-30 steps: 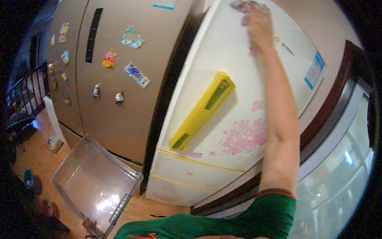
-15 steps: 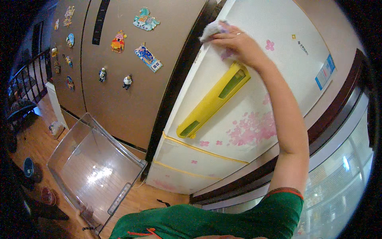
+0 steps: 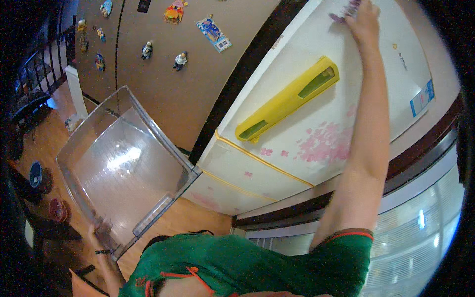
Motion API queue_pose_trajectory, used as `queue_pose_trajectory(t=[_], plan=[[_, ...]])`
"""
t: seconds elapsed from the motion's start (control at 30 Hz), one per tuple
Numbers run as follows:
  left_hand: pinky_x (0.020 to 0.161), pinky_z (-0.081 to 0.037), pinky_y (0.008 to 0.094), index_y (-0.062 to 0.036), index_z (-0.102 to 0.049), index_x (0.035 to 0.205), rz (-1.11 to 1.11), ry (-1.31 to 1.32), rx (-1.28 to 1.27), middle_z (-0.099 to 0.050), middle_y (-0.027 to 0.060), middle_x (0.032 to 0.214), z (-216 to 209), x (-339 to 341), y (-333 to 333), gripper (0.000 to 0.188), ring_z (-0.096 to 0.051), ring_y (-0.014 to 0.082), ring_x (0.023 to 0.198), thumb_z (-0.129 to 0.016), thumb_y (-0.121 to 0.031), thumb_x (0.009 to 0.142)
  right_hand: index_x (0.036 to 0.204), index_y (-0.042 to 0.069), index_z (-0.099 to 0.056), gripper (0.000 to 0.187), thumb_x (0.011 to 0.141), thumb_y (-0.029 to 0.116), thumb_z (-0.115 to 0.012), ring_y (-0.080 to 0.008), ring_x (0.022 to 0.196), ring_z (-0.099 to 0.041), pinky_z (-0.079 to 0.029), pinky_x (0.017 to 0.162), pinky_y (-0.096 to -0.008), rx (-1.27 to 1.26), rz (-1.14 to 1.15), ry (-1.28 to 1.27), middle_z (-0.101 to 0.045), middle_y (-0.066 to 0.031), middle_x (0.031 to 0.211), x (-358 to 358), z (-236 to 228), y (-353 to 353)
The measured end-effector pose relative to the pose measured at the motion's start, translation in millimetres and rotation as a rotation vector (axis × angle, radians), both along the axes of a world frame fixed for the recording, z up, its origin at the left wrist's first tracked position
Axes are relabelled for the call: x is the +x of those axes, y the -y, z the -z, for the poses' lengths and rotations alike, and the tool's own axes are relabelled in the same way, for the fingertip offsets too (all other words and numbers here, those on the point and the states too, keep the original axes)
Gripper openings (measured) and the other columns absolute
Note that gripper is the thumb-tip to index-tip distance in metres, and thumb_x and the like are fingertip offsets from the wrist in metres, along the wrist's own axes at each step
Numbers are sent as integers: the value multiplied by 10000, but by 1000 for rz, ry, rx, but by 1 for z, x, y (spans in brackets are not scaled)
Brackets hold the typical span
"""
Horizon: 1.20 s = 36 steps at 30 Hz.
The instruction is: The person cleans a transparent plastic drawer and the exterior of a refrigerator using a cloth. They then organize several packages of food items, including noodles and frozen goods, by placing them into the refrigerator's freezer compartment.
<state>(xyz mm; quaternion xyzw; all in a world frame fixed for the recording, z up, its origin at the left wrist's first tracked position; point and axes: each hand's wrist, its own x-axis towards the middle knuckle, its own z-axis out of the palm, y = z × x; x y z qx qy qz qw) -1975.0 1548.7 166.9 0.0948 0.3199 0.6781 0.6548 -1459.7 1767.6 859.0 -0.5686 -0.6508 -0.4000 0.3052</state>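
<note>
R grip [image 3: 365,24] pinched purple cloth [image 3: 339,18] on fridge door [image 3: 282,64], above yellow handle [image 3: 285,105], long axis slanting up-R; R nearer. L grip [image 3: 95,231] clutched clear bin [image 3: 161,134] edge.

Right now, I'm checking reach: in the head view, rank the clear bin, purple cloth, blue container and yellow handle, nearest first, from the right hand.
1. Purple cloth: in right hand.
2. Yellow handle: on white door.
3. Clear bin: lower left.
4. Blue container: far left.

The white refrigerator [image 3: 302,119] is patterned with pink blossoms [image 3: 324,143], its handle [image 3: 287,101] yellow, the cloth [image 3: 352,9] purple, the shirt [image 3: 222,262] green.
</note>
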Motion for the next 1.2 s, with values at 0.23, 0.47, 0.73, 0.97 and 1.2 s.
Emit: queue_pose_trajectory(t=[0.23, 0.47, 0.73, 0.97, 1.2], plan=[[911, -411, 405, -130, -383, 1301, 195, 156, 282, -483, 106, 1139, -3, 1, -11, 675, -474, 305, 1082, -624, -341, 707, 811, 41, -603, 94, 754, 58, -531, -276, 847, -574, -489, 718, -380, -449, 55, 750, -542, -147, 928, -37, 231, -57], [866, -447, 390, -151, -318, 1365, 42, -1, -2, -485, 155, 1186, -21, 16, -7, 737, -522, 306, 1024, -615, -362, 725, 942, 21, -550, 194, 754, 48, -508, -324, 886, -548, -445, 753, -433, 116, 199, 617, -585, -186, 929, -32, 87, -17], [880, -448, 388, -101, -312, 1363, 70, -177, -19, -481, 178, 1214, -42, 12, -14, 786, -538, 308, 1005, -635, -408, 715, 858, 56, -579, 122, 781, 94, -492, -299, 797, -590, -443, 687, -436, -272, 178, 697, -589, -146, 848, 15, 222, -36], [888, -439, 398, -93, -329, 1352, 50, -158, -85, -492, 171, 1190, -61, 14, -25, 757, -537, 311, 1004, -609, -330, 690, 750, 69, -619, 85, 747, 112, -546, -280, 716, -613, -455, 633, -426, -128, 242, 653, -620, -148, 743, -6, 242, -51], [867, -458, 397, -80, -325, 1349, 33, -114, -105, -508, 166, 1157, -77, 29, -41, 736, -556, 300, 968, -563, -252, 674, 786, 82, -565, 58, 773, 136, -551, -260, 746, -543, -407, 661, -379, -379, -93, 554, -549, -90, 750, 7, 356, -46]])
